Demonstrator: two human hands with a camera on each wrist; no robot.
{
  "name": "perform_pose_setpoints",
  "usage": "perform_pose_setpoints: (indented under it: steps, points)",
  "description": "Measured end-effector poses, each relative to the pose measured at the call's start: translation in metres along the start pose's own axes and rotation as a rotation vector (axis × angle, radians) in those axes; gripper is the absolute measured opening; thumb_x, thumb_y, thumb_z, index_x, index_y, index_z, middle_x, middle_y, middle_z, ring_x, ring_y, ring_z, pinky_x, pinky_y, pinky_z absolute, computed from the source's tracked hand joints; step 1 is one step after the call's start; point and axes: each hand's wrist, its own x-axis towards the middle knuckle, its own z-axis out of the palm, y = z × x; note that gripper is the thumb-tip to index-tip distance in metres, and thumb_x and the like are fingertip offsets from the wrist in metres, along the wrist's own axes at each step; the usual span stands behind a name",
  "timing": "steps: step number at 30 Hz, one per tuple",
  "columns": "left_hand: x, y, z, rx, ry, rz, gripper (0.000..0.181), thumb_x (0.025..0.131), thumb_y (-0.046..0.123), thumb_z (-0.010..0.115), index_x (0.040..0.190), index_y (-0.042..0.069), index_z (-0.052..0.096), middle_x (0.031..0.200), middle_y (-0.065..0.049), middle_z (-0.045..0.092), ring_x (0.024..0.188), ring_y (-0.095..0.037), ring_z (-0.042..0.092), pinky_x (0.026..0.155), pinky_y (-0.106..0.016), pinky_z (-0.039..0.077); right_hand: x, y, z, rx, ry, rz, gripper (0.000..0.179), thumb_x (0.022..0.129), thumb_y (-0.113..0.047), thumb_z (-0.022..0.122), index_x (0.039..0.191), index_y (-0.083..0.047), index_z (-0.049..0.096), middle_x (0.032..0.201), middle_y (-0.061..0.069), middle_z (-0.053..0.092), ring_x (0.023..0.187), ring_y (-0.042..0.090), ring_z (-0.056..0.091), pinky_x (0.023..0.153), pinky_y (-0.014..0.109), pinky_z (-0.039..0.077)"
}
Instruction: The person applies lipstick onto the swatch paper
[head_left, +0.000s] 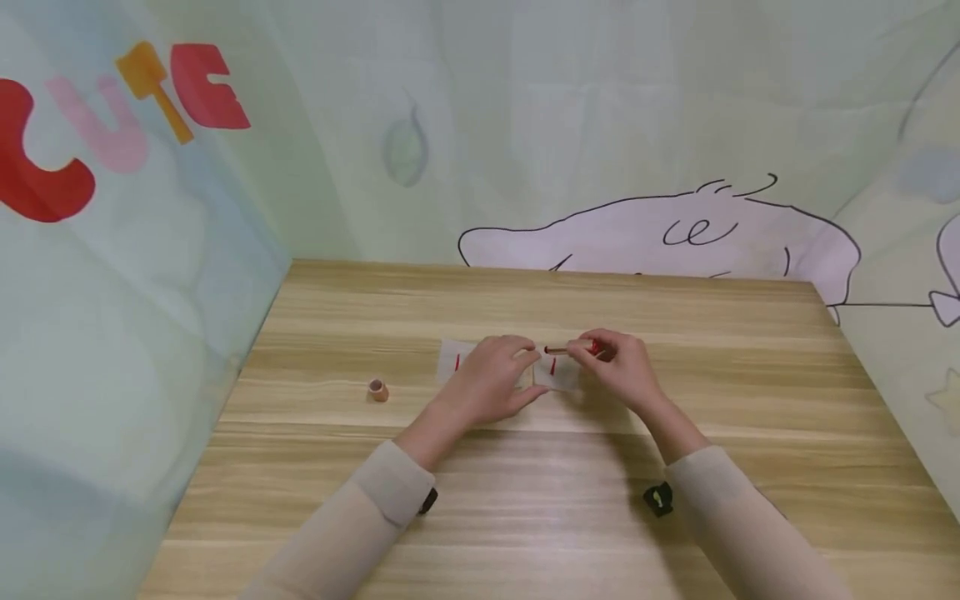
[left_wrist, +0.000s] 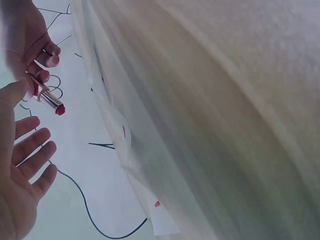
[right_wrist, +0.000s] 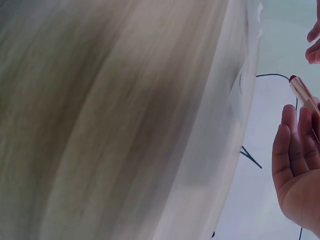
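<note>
My right hand holds an uncapped lipstick between thumb and fingers, its red tip pointing left. In the left wrist view the lipstick shows a gold-coloured tube and a red bullet. Below its tip lies a white paper piece with a short red stroke. My left hand is over the papers, its fingers loosely bent with nothing between them; the left wrist view shows the fingers spread apart. Partly under that hand, another white paper piece carries a red stroke too.
The lipstick cap stands on the wooden table, left of the papers. A printed cloth with cartoon drawings rises behind the table and along its left side. Small black devices sit at both wrists.
</note>
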Motion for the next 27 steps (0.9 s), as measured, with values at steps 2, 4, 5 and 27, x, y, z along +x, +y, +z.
perform_pose_setpoints:
  steps: [2,4,5,27]
  points:
    - [-0.001,-0.002,-0.002,0.002,0.032,0.001,0.048,0.094,0.045,0.07,0.122,0.006,0.071,0.127,-0.009,0.066,0.122,-0.025,0.059,0.104,-0.042,0.047,-0.001,-0.002,0.001,0.045,-0.004,0.014,0.02,0.091,-0.021,0.078,0.1,-0.003,0.076,0.085,0.012,0.073,0.071,0.029,0.07,0.059,0.025,0.056]
    - [-0.002,-0.003,-0.005,0.003,0.06,-0.004,0.046,0.094,0.043,0.071,0.121,0.006,0.071,0.125,-0.009,0.066,0.121,-0.025,0.06,0.103,-0.042,0.047,-0.001,-0.004,0.001,0.086,-0.009,0.023,0.022,0.092,-0.021,0.077,0.103,-0.002,0.074,0.085,0.014,0.073,0.072,0.032,0.071,0.06,0.028,0.059]
    - [-0.003,-0.004,-0.007,0.003,0.073,-0.008,0.046,0.093,0.042,0.072,0.121,0.006,0.071,0.125,-0.009,0.067,0.12,-0.026,0.06,0.102,-0.042,0.048,-0.001,-0.006,0.001,0.111,-0.014,0.026,0.022,0.093,-0.02,0.076,0.104,-0.001,0.074,0.086,0.016,0.073,0.073,0.033,0.072,0.062,0.032,0.06]
    - [-0.011,-0.006,-0.049,-0.094,0.183,-0.069,0.046,0.093,0.038,0.074,0.124,0.004,0.07,0.125,-0.009,0.067,0.119,-0.026,0.061,0.106,-0.045,0.045,-0.009,-0.054,0.003,0.334,-0.084,-0.074,0.022,0.095,-0.006,0.071,0.114,0.003,0.068,0.092,0.022,0.068,0.077,0.043,0.071,0.065,0.029,0.06]
